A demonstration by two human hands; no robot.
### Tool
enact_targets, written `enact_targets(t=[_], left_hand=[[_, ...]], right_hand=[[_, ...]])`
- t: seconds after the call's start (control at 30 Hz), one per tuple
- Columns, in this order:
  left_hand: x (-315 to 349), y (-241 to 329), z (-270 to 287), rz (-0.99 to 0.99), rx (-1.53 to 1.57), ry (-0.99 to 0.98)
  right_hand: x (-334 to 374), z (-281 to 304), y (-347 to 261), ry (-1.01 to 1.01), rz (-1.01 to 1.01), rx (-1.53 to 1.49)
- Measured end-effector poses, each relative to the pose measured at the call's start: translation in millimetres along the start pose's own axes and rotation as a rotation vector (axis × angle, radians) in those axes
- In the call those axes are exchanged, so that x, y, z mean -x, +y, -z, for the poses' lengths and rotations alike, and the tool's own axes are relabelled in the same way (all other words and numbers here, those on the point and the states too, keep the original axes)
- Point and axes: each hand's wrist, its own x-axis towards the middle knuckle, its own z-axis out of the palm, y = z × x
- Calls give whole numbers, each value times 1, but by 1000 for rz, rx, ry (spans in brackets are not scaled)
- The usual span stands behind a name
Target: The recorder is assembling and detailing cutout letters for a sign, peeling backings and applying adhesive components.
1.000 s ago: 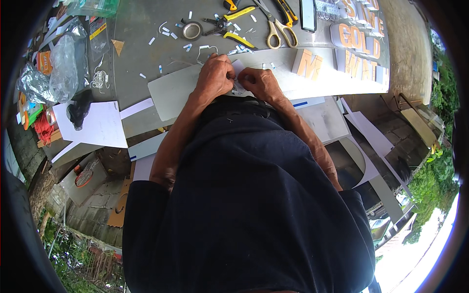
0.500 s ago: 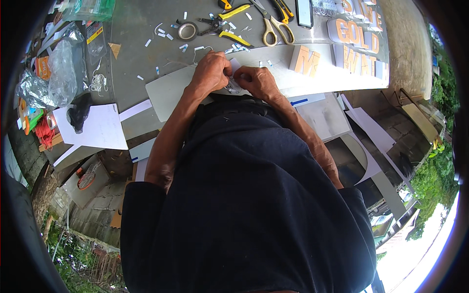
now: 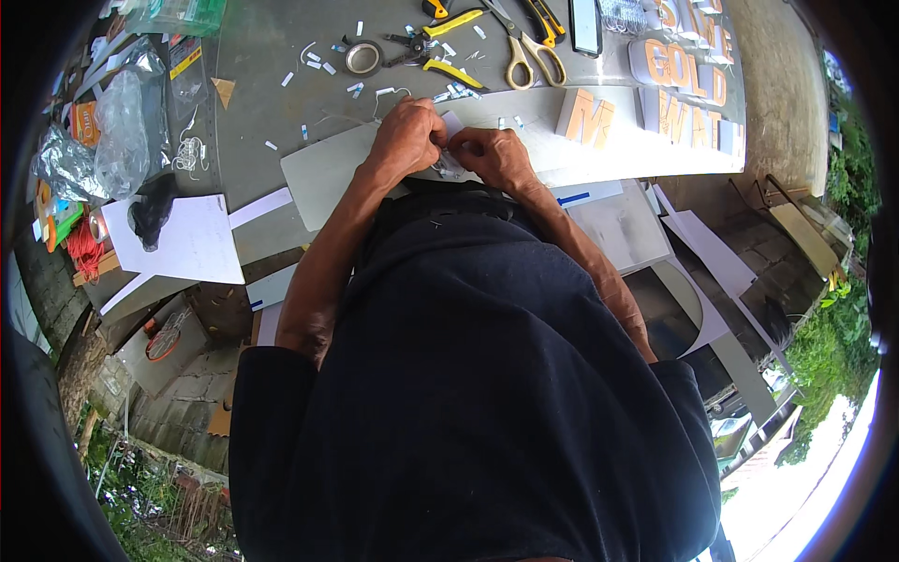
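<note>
Close to my body, at the near edge of the table, my left hand (image 3: 407,136) and my right hand (image 3: 494,157) are closed with fingertips bent inward, pinching a small white piece (image 3: 452,123). Its shape is mostly covered by the fingers. A thin pale wire (image 3: 387,92) curls on the table just beyond my left hand. Under both hands lies a long light grey sheet (image 3: 323,173). Farther off are wire strippers (image 3: 451,25) with yellow handles, a roll of tape (image 3: 362,58) and scissors (image 3: 535,61) with beige handles.
White block letters with orange-tan faces (image 3: 679,66) stand at the right. Small white strips (image 3: 315,66) are scattered about. A phone (image 3: 586,26) lies at the far side. Plastic bags (image 3: 122,126) and a white sheet (image 3: 192,253) are on the left. Cut panels (image 3: 618,225) lie at lower right.
The view has shifted very slightly. Both hands stay in nearly the same place with the same pinching grip.
</note>
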Motion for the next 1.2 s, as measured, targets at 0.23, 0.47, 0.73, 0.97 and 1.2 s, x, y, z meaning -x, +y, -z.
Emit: enact_targets(t=[0.23,0.47,0.73,0.97,1.2], left_hand=[[2,-4,-3,-29,32,21],[2,-9,-6,10,58,38],[3,-10,-8,15,64,65],[3,-9,-7,49,81,60],[6,-12,-9,10,50,96]], right_hand=[[-2,-2,9,-6,52,-50],[0,0,7,-16,30,-42],[0,1,4,-8,-1,-84],[-4,4,4,-37,-31,-114],[-6,3,3,-47,-15,-152]])
